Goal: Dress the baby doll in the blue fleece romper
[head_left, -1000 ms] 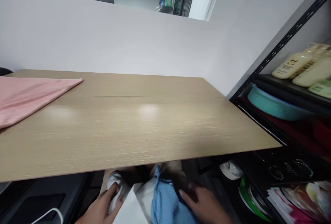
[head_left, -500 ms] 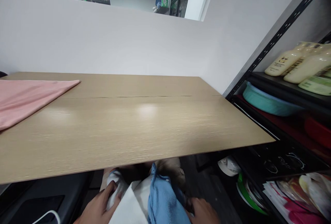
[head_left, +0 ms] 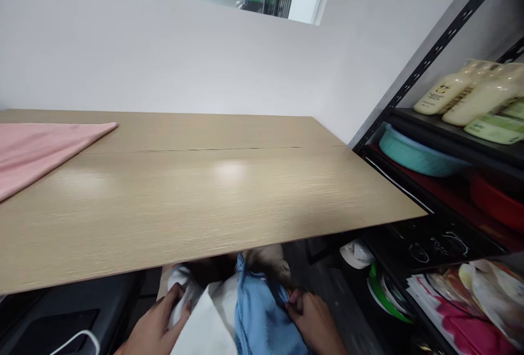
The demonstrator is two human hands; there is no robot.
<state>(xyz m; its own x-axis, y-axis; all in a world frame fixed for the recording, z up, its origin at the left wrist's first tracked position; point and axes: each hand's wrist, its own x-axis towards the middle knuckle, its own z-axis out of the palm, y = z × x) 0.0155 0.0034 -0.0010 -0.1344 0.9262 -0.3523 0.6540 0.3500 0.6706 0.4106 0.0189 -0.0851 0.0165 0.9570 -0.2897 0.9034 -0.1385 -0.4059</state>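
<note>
Below the table's front edge, a blue cloth (head_left: 262, 311) with a soft, towel-like surface hangs bunched beside a white cloth (head_left: 210, 322). My right hand (head_left: 313, 317) pinches the right edge of the blue cloth. On the other side, my left hand (head_left: 159, 322) has its thumb and fingers closed on a whitish bundle of cloth (head_left: 184, 289) at the left of the white cloth. A pink cloth (head_left: 41, 150) lies flat on the left of the wooden table (head_left: 229, 196), apart from both hands.
To the right stands a black shelf rack (head_left: 434, 63) with cream-coloured bottles (head_left: 442, 93), a teal basin (head_left: 421, 153) and a red basin (head_left: 497, 202). Plastic-wrapped items (head_left: 487, 295) sit lower down. A dark seat-like surface (head_left: 110, 295) with a white cable (head_left: 84, 334) is at lower left.
My right hand has moved up and taken the blue cloth's right edge between its fingers. The left hand keeps its hold. The whole view has shifted slightly.
</note>
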